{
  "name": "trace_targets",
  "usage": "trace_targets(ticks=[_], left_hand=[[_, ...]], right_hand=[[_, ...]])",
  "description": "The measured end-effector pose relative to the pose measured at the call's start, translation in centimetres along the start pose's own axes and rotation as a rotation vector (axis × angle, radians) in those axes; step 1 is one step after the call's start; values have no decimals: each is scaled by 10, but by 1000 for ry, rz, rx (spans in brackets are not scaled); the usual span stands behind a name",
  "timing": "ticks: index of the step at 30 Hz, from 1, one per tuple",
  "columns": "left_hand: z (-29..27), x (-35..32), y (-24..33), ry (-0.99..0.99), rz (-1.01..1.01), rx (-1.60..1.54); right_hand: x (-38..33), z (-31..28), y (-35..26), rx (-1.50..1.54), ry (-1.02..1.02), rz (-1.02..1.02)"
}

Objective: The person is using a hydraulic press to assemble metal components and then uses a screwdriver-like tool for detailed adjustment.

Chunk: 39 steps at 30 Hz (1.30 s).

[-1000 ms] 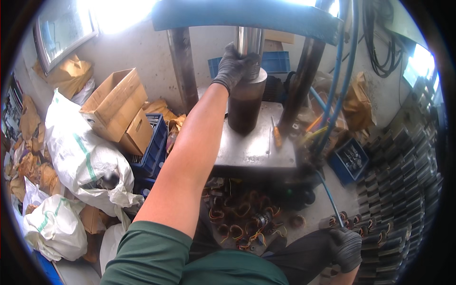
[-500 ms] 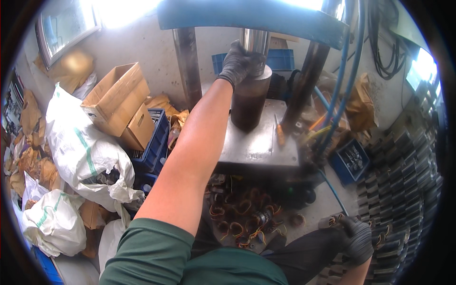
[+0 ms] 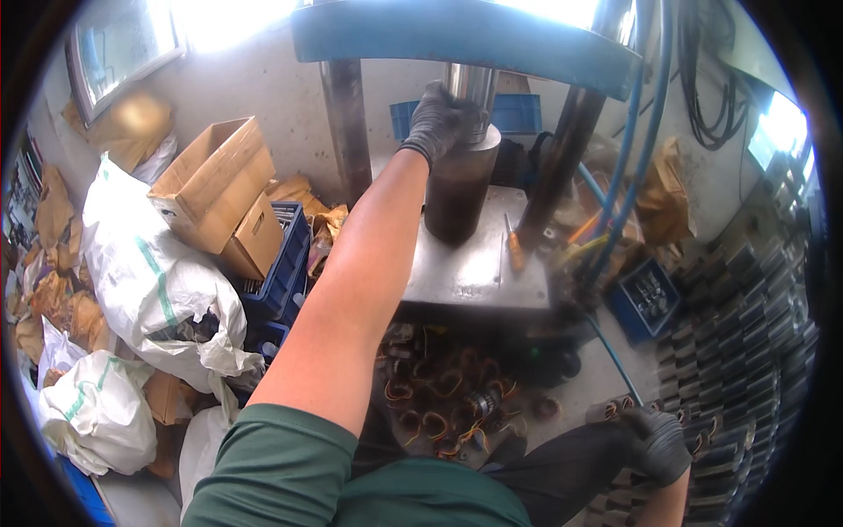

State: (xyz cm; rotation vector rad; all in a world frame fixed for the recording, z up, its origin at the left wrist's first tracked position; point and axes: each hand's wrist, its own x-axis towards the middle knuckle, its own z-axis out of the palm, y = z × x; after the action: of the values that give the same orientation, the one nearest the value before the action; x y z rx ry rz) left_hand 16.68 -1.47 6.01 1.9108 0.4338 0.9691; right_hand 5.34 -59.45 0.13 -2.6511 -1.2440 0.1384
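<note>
My left hand (image 3: 436, 123), in a dark glove, reaches out to the press and has its fingers curled against the lower end of a shiny steel cylinder (image 3: 471, 85). That cylinder stands on a wider, dark-sided metal cylinder (image 3: 457, 193), upright on the press's steel table (image 3: 452, 272). The palm side of this hand is hidden. At the lower right, my gloved right hand (image 3: 660, 445) is closed round the near end of a thin blue-green rod (image 3: 617, 362), beside my knee. A screwdriver with an orange handle (image 3: 515, 253) lies on the steel table.
The blue press beam (image 3: 465, 35) crosses above, between dark posts (image 3: 348, 132). Under the table lie several copper-wound rings (image 3: 448, 382). Stacked metal pieces (image 3: 738, 342) and a blue bin (image 3: 645, 301) stand right; white sacks (image 3: 158, 263) and cardboard boxes (image 3: 215, 184) stand left.
The view has shifted slightly, so the press beam and my left hand sit a little lower in the picture. Both hands keep their holds.
</note>
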Motion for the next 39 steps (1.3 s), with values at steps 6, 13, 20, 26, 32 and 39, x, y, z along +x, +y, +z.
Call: trace_targets(ticks=[6,13,20,26,32,39], left_hand=[[2,1,-3,4,30,16],[3,8,-4,-39,-20,-16],[7,8,-3,-18,-22,54],[-8,1,2,15,-50,153],[-2,6,-5,-18,-24,74],[12,7,0,41,50,110]], right_hand=[[0,-7,4,67,-87,33],[4,-9,0,-29,-95,-80],[-4,-11,6,64,-23,4],[8,-4,12,146,1,119],[3,-4,15,-55,-41,-87],[49,-40,7,-70,493,53]])
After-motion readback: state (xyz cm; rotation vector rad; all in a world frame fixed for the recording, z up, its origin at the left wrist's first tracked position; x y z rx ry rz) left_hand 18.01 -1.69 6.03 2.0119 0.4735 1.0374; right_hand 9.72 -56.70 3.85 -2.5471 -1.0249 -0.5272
